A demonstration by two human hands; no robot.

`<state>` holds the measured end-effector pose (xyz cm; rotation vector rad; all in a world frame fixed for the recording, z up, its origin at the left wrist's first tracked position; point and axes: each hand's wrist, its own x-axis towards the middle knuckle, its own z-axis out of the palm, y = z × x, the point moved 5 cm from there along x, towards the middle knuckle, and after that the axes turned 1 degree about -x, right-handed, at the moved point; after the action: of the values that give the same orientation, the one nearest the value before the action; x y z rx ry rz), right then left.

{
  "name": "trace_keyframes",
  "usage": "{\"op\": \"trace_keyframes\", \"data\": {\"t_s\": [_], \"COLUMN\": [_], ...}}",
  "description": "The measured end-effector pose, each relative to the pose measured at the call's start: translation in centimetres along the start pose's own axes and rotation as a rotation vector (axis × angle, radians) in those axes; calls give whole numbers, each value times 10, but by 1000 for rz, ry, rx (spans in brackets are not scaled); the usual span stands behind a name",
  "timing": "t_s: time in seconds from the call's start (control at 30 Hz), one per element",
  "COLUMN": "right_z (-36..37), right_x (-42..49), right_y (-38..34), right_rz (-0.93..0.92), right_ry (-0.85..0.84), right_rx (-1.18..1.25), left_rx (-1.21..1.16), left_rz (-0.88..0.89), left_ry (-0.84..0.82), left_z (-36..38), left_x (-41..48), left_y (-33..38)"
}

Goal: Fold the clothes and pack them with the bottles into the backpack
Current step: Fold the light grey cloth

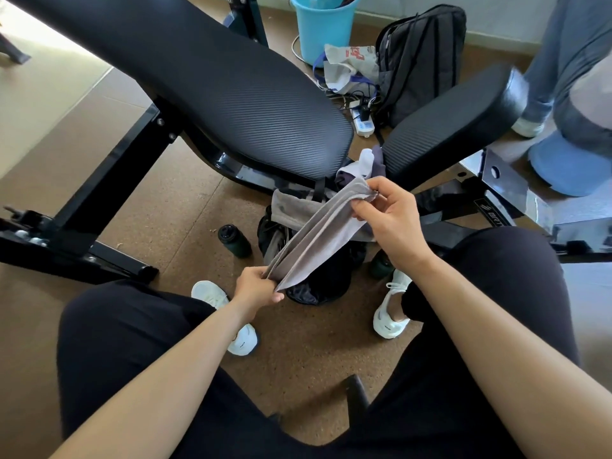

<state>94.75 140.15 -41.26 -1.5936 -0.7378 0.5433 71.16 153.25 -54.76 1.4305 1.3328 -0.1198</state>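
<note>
A grey cloth [318, 235], folded into a long narrow strip, is stretched between both hands above the floor. My left hand [256, 288] grips its near end and my right hand [385, 215] pinches its far end. Below the cloth stands a dark backpack [318, 288], mostly hidden, between my feet. More clothes, white and dark [362, 167], lie bunched at the gap between the bench pads. One dark green bottle [234, 240] stands upright on the floor left of the backpack. A second dark bottle [381, 265] shows partly under my right forearm.
A black weight bench with a long pad [205, 81] and a short seat pad [453, 124] stands ahead, its steel frame [109, 187] reaching left. Behind it are a second black backpack [420, 58], a blue bucket [323, 28], a power strip [362, 124] and another person's legs [563, 61].
</note>
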Motion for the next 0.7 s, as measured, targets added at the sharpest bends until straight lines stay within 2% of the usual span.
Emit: {"op": "trace_keyframes", "data": {"t_s": [0.13,0.2,0.27,0.37,0.47,0.6,0.7], "right_z": [-11,-23,-38,-57,-63,-53,-46], "right_x": [6,11,18,26,32,30,28], "right_y": [1,2,4,12,23,18,14], "right_rz": [7,15,30,77,165,153,151], "right_ry": [96,161,238,328,332,241,187], "right_rx": [-52,-88,-140,-305,-450,-449,-434], "left_rx": [201,198,139,-95,-367,-700,-868], "left_rz": [175,206,261,302,327,213,132], "left_ry": [-98,-190,-184,-56,-5,-41,-129], "left_z": [5,10,10,-1,-18,-33,-38], "left_x": [-5,-8,-12,-17,-24,-20,-20], "left_y": [10,15,23,36,48,44,43]}}
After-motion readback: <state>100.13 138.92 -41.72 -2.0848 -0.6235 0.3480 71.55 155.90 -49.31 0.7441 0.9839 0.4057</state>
